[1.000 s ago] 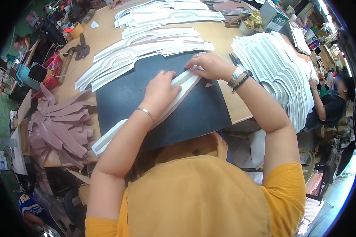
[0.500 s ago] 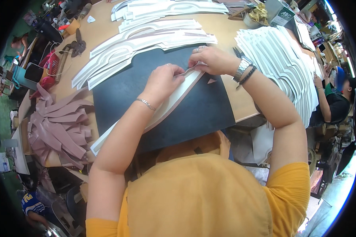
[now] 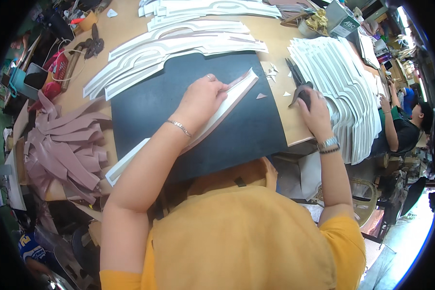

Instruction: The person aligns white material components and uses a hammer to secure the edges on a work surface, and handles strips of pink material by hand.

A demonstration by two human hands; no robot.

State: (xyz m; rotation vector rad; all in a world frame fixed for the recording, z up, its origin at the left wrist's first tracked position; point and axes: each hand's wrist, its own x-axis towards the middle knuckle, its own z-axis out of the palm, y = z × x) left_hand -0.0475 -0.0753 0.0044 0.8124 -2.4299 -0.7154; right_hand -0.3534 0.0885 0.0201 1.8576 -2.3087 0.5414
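Observation:
My left hand pinches a long pale strip with a pinkish-mauve edge. The strip slants across a black cutting mat, its far tip pointing right and part of it hidden under my left forearm. Off the mat's right side, my right hand has its fingers closed around the dark handles of a pair of scissors. The blades point away from me on the tan table, beside a stack of white curved pieces. A small mauve triangle lies on the mat near the strip's tip.
White and grey curved pieces lie beyond the mat, and a fanned stack stands right. Mauve strips are heaped at left. Small scraps dot the tan table. A pot sits at the back; a co-worker is at far right.
My right hand has left the strip's tip and moved right, closing on the scissors. My left hand still holds the strip. Several small scraps and the scissors are now uncovered.

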